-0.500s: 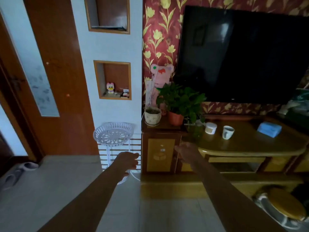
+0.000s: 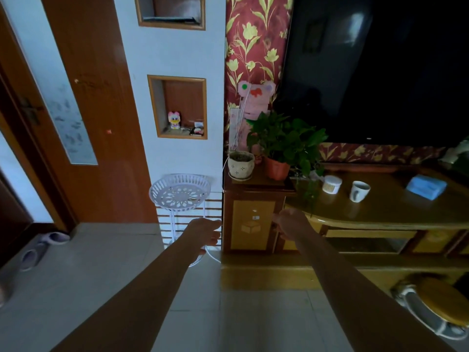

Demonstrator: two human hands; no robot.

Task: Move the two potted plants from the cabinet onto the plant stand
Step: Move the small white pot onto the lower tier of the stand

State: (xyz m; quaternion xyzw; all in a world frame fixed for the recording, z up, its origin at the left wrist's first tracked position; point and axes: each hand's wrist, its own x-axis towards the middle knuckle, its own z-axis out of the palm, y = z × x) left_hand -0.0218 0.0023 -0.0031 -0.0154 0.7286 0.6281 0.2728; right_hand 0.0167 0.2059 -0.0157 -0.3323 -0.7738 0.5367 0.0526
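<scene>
Two potted plants stand on the brown cabinet [image 2: 253, 185]: a cream pot [image 2: 240, 165] with bare soil at the left, and a terracotta pot [image 2: 276, 168] with a leafy green plant [image 2: 286, 141] beside it. The white plant stand [image 2: 180, 191] with a perforated round top stands left of the cabinet, with nothing on it. My left hand [image 2: 205, 236] reaches forward below the stand's top, fingers loosely apart, holding nothing. My right hand [image 2: 291, 223] is stretched out in front of the cabinet's door, below the pots, also with nothing in it.
A long yellow TV console [image 2: 380, 212] carries a white jar [image 2: 332, 184], a white mug [image 2: 359, 191] and a blue box [image 2: 426, 186]. A large black TV [image 2: 380, 72] hangs above. A round stool [image 2: 441, 303] sits at the lower right. Slippers [image 2: 54, 237] lie by the door.
Both hands have moved slightly forward and up toward the cabinet and stand. The pots have not moved.
</scene>
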